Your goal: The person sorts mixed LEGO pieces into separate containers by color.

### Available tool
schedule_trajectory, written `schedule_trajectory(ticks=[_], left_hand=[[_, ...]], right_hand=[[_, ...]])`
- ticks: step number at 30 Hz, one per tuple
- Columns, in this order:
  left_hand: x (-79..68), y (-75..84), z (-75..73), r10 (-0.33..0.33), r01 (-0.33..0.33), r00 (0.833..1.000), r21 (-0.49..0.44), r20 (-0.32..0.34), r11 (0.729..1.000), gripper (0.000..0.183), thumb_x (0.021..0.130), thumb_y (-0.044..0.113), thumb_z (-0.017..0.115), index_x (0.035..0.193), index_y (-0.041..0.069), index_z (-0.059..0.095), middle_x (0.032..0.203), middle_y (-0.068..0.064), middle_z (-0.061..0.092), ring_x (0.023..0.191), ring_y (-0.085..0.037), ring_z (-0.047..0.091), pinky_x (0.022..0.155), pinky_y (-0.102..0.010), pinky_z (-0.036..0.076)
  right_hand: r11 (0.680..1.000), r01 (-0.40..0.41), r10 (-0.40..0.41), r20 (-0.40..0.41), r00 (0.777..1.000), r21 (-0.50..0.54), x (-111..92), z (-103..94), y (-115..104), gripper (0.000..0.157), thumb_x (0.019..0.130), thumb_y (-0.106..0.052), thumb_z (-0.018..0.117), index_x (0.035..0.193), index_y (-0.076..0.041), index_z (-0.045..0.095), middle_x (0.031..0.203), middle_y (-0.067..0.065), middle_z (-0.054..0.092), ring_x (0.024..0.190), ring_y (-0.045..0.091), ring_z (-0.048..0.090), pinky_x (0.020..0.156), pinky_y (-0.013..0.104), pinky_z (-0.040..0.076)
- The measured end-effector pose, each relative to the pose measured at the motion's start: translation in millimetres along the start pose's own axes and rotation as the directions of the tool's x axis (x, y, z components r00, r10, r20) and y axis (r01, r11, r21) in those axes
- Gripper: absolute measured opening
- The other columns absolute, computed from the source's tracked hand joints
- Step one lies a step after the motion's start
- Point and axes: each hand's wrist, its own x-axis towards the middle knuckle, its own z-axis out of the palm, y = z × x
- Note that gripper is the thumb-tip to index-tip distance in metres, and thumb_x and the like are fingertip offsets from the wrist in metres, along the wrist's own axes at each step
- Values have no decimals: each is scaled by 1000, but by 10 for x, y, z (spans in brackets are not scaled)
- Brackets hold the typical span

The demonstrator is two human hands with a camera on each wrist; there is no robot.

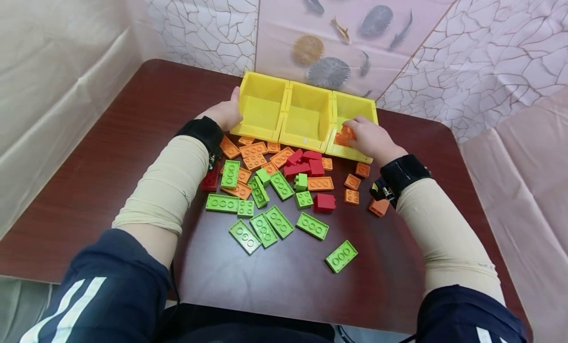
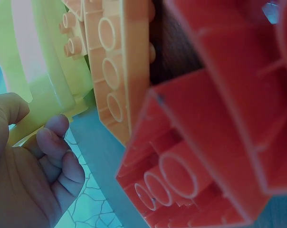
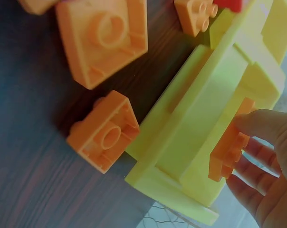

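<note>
A yellow three-compartment bin (image 1: pixel 284 111) stands at the back of the table. At its left end my left hand (image 1: pixel 226 112) grips the side wall between thumb and curled fingers; the left wrist view shows this hand (image 2: pixel 36 156) beside the yellow plastic. My right hand (image 1: pixel 372 138) is at the right compartment. Thumb and fingers pinch an orange building brick (image 3: pixel 231 142) with several studs, held over that compartment's opening. In the head view the hand partly covers the brick (image 1: pixel 344 136). What lies under it in the compartment is hidden.
Loose green bricks (image 1: pixel 279 222), red bricks (image 1: pixel 325 203) and orange bricks (image 1: pixel 319 184) are strewn in front of the bin. Several small orange bricks (image 1: pixel 352 181) lie near my right wrist. A red brick (image 2: pixel 181 166) sits close to my left wrist. Patterned cloth (image 1: pixel 328 32) hangs behind.
</note>
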Motion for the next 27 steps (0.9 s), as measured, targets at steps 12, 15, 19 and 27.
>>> schedule_trajectory(ticks=[12,15,19,27], left_hand=[[-41,46,-29,5,-5,1000,-45,-11,999,80,100,21,36,139,27,-34,98,-12,51,83,-24,55,73,-29,39],[-33,37,-28,5,-5,1000,-47,-7,999,79,100,21,35,139,26,-33,98,-13,51,83,-24,55,72,-29,40],[-32,39,1,-12,12,1000,-75,0,997,78,101,23,35,140,27,-32,103,-12,50,88,-23,55,75,-29,41],[-54,36,14,-20,19,1000,-67,-18,998,77,101,25,35,141,28,-30,103,-12,51,88,-23,56,74,-29,40]], right_hand=[[994,94,-94,-7,996,57,336,22,102,39,85,4,56,123,9,51,117,29,52,111,41,46,97,49,34],[992,102,-101,-11,995,81,390,58,115,34,84,5,55,118,10,52,111,30,53,105,42,48,94,50,35],[990,77,-79,9,997,121,422,89,117,30,84,5,55,113,11,53,109,30,53,103,43,48,94,51,35],[984,51,-60,47,997,169,486,149,108,24,83,4,52,107,10,54,109,30,55,100,42,50,91,50,37]])
